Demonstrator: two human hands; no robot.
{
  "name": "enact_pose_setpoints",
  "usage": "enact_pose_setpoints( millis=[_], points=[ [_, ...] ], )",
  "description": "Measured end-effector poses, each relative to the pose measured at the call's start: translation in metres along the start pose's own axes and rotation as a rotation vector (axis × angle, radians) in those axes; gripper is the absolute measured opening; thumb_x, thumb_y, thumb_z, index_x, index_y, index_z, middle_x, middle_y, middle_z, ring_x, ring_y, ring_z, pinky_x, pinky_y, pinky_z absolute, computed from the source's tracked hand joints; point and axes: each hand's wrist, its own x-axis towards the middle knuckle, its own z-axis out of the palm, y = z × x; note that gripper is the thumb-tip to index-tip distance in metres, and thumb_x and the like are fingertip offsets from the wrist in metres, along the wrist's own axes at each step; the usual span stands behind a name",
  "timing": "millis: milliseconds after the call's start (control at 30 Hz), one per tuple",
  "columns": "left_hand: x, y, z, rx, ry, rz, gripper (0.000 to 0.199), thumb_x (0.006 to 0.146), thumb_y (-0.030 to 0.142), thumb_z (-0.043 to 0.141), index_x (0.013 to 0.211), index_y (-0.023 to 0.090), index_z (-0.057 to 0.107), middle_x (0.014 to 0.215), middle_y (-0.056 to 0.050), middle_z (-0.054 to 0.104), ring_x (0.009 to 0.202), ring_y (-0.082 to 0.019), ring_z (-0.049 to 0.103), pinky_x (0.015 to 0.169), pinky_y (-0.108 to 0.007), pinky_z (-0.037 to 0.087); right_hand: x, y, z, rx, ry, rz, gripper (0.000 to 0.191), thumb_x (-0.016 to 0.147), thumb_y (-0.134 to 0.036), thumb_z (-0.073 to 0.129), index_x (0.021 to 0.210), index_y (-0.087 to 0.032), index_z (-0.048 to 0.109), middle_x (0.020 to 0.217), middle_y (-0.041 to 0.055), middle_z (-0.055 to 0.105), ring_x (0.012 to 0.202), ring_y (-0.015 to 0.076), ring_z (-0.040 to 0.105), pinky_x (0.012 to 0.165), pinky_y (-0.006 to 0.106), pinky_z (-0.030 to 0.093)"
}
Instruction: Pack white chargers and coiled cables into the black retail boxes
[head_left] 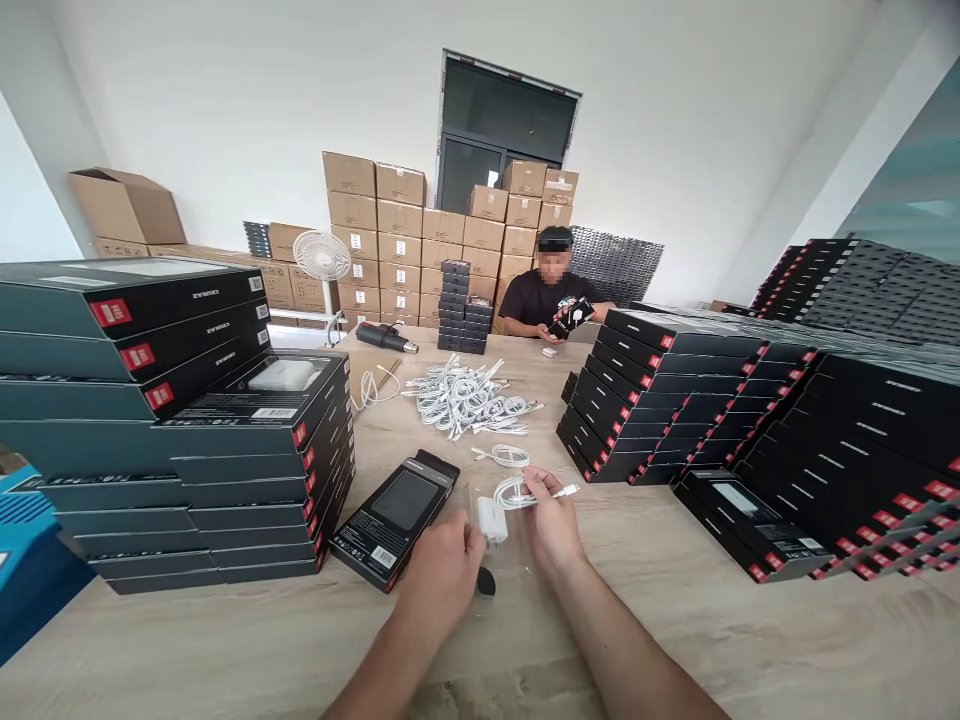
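My right hand point(551, 515) is closed round a coiled white cable point(511, 493). Just left of the coil, a white charger point(492, 520) lies on clear plastic film. My left hand point(450, 560) has its fingers pressed together at the left edge of that film; what they grip is too faint to make out. Beneath them is a small dark oval piece point(486, 581). A black box point(396, 515) with a window and an open end flap lies beside my left hand. Beyond my right hand is another coiled cable point(510, 456).
Stacks of black boxes rise at the left point(262, 440) and right point(652, 400). A heap of white cables point(469, 398) and a heat gun point(385, 337) lie farther back. Across the table point(637, 620) sits a person point(551, 290) holding a black box.
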Motion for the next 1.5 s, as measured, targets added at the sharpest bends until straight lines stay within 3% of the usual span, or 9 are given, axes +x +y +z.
enact_pose_setpoints(
  millis=[67,233,367,500,633,967,1267,1367,1500],
  points=[
    [0.003,-0.002,0.005,-0.270,0.033,-0.061,0.019,0.094,0.030,0.041,0.100,0.018,0.054,0.082,-0.006,0.067,0.073,-0.021,0.066,0.066,-0.030,0.041,0.002,-0.013,-0.002,0.019,-0.025,-0.001,0.039,0.061,-0.052,0.080,0.077,-0.020,0.065,0.058,-0.0054,0.052,0.056,0.0130,0.048,0.057,0.027,0.041],
    [0.007,-0.003,0.017,-1.058,0.002,-0.346,0.072,0.080,0.039,0.066,0.141,0.014,0.034,0.093,-0.007,0.070,0.082,-0.023,0.069,0.062,-0.029,0.045,-0.006,-0.080,-0.027,-0.215,-0.279,0.037,0.037,0.063,-0.050,0.082,0.077,-0.017,0.071,0.048,-0.0059,0.046,0.046,0.0112,0.039,0.048,0.025,0.031],
    [0.007,0.003,0.023,-1.390,0.036,-0.360,0.057,0.061,0.028,0.082,0.112,0.018,0.060,0.089,-0.005,0.071,0.084,-0.023,0.068,0.068,-0.031,0.048,-0.028,-0.105,-0.029,-0.890,-0.556,-0.048,0.023,0.075,-0.041,0.074,0.067,-0.019,0.073,0.054,-0.0020,0.056,0.049,0.0127,0.043,0.050,0.026,0.029],
    [0.005,0.012,0.026,-1.497,0.172,-0.317,0.037,0.060,0.021,0.081,0.089,0.020,0.057,0.086,-0.001,0.068,0.082,-0.017,0.066,0.072,-0.029,0.049,-0.045,-0.087,-0.007,-1.440,-0.410,-0.260,0.027,0.076,-0.034,0.072,0.052,-0.022,0.067,0.057,0.0038,0.066,0.056,0.0186,0.056,0.055,0.029,0.027],
    [0.003,0.019,0.028,-1.516,0.195,-0.229,0.037,0.059,0.023,0.082,0.077,0.021,0.050,0.085,0.000,0.070,0.082,-0.017,0.066,0.071,-0.026,0.047,-0.044,-0.069,0.009,-1.669,-0.408,-0.233,0.022,0.074,-0.042,0.074,0.063,-0.023,0.072,0.076,0.0114,0.075,0.072,0.0265,0.068,0.057,0.030,0.032],
    [0.002,0.019,0.017,-1.647,0.197,-0.207,0.049,0.060,0.022,0.082,0.102,0.019,0.057,0.108,-0.010,0.075,0.109,-0.025,0.067,0.087,-0.034,0.047,-0.044,-0.060,0.020,-1.620,-0.366,-0.249,0.027,0.078,-0.037,0.067,0.100,-0.025,0.077,0.093,0.0127,0.078,0.086,0.0306,0.070,0.062,0.031,0.036],
    [0.004,0.015,0.008,-1.661,0.172,-0.219,0.045,0.062,0.028,0.085,0.101,0.019,0.066,0.109,-0.008,0.075,0.103,-0.023,0.068,0.090,-0.035,0.050,-0.035,-0.061,0.006,-1.212,-0.499,-0.220,0.028,0.081,-0.024,0.054,0.056,-0.020,0.063,0.049,-0.0010,0.057,0.050,0.0143,0.048,0.051,0.026,0.026],
    [0.004,0.015,0.008,-1.653,0.102,-0.248,0.042,0.066,0.033,0.082,0.103,0.021,0.064,0.105,-0.005,0.075,0.090,-0.020,0.070,0.078,-0.032,0.052,-0.031,-0.062,-0.002,-1.023,-0.600,-0.082,0.027,0.080,-0.029,0.057,0.055,-0.018,0.063,0.046,-0.0048,0.049,0.046,0.0115,0.041,0.048,0.024,0.025],
    [0.003,0.016,0.009,-1.632,0.098,-0.303,0.039,0.067,0.031,0.081,0.099,0.023,0.061,0.098,-0.002,0.074,0.082,-0.017,0.068,0.068,-0.029,0.051,-0.025,-0.065,-0.008,-0.936,-0.483,-0.129,0.022,0.073,-0.038,0.069,0.064,-0.018,0.071,0.050,-0.0038,0.055,0.050,0.0132,0.047,0.049,0.023,0.030]
  ],
)
